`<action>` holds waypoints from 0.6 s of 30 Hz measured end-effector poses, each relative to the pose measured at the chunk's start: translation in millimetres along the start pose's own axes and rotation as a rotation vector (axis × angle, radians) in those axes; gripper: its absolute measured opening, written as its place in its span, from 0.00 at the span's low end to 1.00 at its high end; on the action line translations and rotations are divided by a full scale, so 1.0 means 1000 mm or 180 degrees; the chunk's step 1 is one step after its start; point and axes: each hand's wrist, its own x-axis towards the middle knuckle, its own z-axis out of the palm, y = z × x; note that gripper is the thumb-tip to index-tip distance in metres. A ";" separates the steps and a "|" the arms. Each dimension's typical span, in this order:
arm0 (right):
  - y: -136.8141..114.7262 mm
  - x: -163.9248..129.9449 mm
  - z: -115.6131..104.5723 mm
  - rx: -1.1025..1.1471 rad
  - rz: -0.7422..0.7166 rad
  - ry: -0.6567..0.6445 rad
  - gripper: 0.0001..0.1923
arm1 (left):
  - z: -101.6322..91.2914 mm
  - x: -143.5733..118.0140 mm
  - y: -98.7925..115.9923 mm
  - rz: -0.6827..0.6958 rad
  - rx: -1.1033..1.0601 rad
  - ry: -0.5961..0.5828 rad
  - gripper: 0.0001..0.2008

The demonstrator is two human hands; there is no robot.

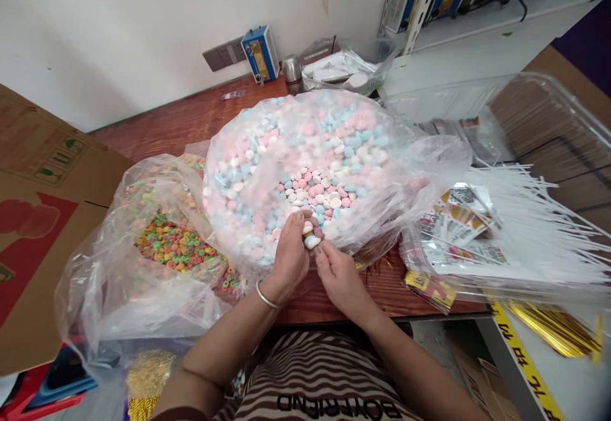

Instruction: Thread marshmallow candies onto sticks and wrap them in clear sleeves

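A large clear plastic bag [267, 173] lies in front of me, filled with round pink, white and pale blue marshmallows [317, 189]. At its near edge, my left hand [292, 246] is closed around a few pieces. Two marshmallows [311, 240] show between my hands, the lower one white and blue, with a yellowish bit between them. My right hand [340, 276] pinches at the lower marshmallow with thumb and fingertips. Whether a stick runs through the pieces is hidden by my fingers.
To the left is an open bag of colourful ring-shaped pieces [174, 243] beside a cardboard box [52, 217]. On the right, a clear plastic tray [415, 255] holds white sticks [525, 230] and printed cards [458, 224]. A blue device [260, 54] and a metal flask [292, 72] stand behind.
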 end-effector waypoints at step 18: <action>0.029 0.001 -0.038 0.1182 0.0651 0.0232 0.18 | -0.027 0.117 0.041 0.1572 0.5137 -0.0688 0.08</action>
